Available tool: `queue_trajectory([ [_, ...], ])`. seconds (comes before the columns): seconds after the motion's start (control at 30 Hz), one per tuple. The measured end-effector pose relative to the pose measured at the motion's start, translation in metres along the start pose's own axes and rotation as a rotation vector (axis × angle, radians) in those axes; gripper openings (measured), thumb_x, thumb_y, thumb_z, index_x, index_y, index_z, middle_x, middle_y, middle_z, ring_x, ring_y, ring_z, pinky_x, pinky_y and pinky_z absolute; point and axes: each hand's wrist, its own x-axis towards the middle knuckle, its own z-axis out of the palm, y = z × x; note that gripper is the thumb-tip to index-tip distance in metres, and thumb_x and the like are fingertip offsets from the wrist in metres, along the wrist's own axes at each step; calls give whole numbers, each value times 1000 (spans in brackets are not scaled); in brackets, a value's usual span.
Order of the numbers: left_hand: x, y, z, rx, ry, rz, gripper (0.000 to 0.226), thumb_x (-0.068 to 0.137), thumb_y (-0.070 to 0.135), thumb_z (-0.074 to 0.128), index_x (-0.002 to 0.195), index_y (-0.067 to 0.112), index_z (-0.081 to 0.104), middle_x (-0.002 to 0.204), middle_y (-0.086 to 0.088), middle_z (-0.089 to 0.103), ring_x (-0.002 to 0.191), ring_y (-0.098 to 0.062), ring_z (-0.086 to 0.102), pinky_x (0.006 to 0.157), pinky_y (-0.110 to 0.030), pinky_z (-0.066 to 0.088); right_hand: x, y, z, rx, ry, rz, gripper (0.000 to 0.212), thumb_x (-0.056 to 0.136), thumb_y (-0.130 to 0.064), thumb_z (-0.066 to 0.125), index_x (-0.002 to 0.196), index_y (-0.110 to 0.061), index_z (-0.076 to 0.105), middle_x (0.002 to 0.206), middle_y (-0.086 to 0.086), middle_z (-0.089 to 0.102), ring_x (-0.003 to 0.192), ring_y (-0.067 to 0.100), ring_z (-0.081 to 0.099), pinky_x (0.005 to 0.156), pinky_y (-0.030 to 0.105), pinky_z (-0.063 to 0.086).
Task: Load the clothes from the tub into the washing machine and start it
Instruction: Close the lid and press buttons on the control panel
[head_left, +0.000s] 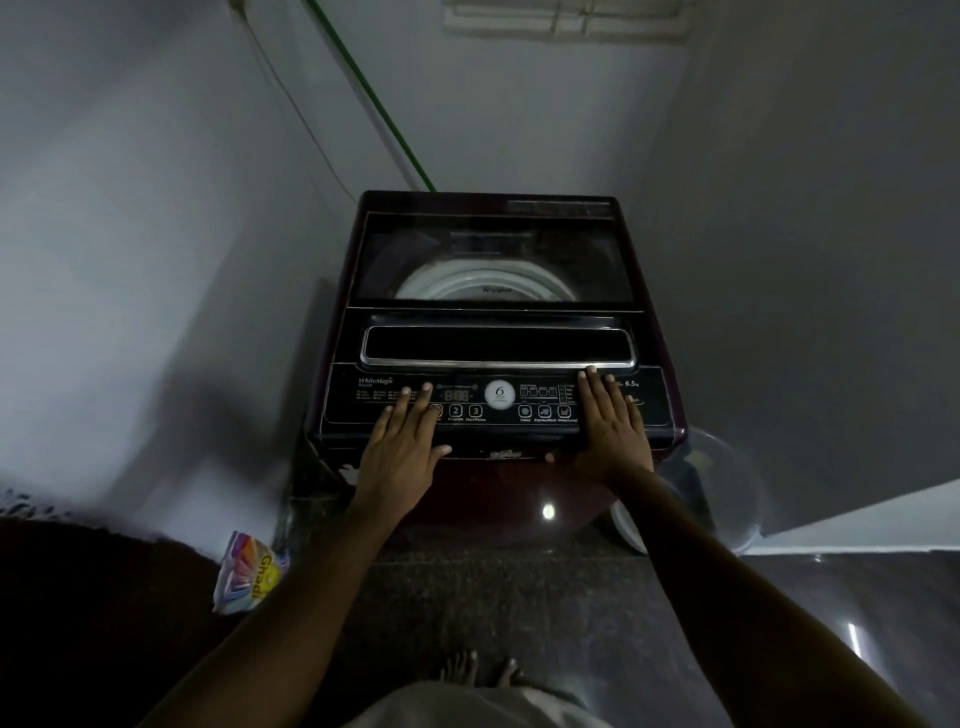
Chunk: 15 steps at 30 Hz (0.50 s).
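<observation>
A dark maroon top-loading washing machine (493, 208) stands in a dim corner. Its glass lid (491, 260) is down and the white drum rim shows through it. My left hand (402, 447) lies flat with straight fingers on the left part of the control panel (498, 400), close to the numbered buttons. My right hand (613, 431) lies flat on the panel's right part, fingertips at the chrome lid handle (498, 364). A clear plastic tub (727, 499) sits on the floor to the right of the machine; I see no clothes in it.
A colourful detergent packet (249, 571) lies on the floor at the left. A green hose (374, 98) and a cord run down the back wall. Walls close in on both sides. My bare feet (480, 670) stand on the dark floor before the machine.
</observation>
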Motion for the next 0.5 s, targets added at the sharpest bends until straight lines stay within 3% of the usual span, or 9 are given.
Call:
queue_trajectory([
  [0.13,1,0,0,-11,-12,-6,59,89,40,64,136,10,46,157,-10,31,145,-31,27,113,-48,32,0,-3,0,-9,0,17,122,69,-66,67,152,-19,-10,160,-2,-14,145,15,-17,118,39,-8],
  [0.27,12,-5,-14,-86,-18,-2,71,80,50,71,136,16,43,156,-4,31,144,-25,29,111,-43,35,7,-9,-12,-26,-10,45,130,55,-64,77,150,-14,4,159,6,3,147,27,-1,119,48,7],
  [0.33,19,-18,-20,-116,-59,-35,100,74,63,69,150,17,23,163,-3,12,149,-24,16,115,-43,26,12,-10,-16,-51,-38,43,143,46,-69,79,149,-12,-3,158,7,-4,146,29,-10,118,51,2],
  [0.4,23,-27,-22,-84,-131,-64,122,69,80,56,155,18,-6,163,-2,-16,150,-22,-9,118,-44,9,16,-6,-17,-47,-88,33,152,44,-70,79,149,-14,-16,158,4,-20,143,27,-25,115,51,-6],
  [0.5,24,-32,-15,-58,-227,-70,122,66,91,30,151,19,-22,156,-1,-33,146,-20,-25,118,-42,-6,19,-2,-14,-68,-125,25,152,49,-66,80,147,-17,-25,156,3,-29,140,25,-32,117,53,-6],
])
